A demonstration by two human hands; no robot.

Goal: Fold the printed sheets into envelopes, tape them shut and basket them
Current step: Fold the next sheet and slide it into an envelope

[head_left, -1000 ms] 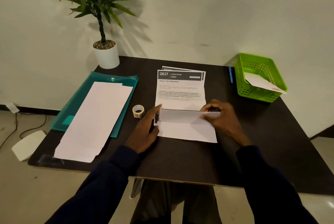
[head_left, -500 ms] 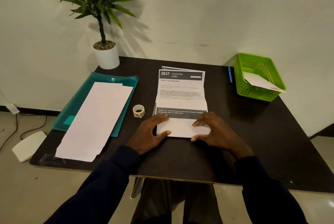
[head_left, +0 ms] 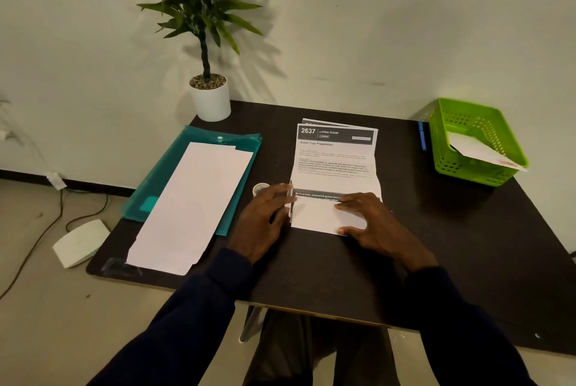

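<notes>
2 printed sheets (head_left: 335, 161) | 1 green basket (head_left: 470, 172) | right hand (head_left: 371, 220) spread flat on fold | left hand (head_left: 265, 217) fingers together, slid left

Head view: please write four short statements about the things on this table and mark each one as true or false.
1. The right hand lies flat on the folded lower part of the printed sheet. True.
2. The green basket is empty. False: the green basket holds a white envelope.
3. The tape roll lies on the table, left of the printed sheet. True.
4. The potted plant stands at the far right corner. False: the potted plant stands at the far left corner.
</notes>
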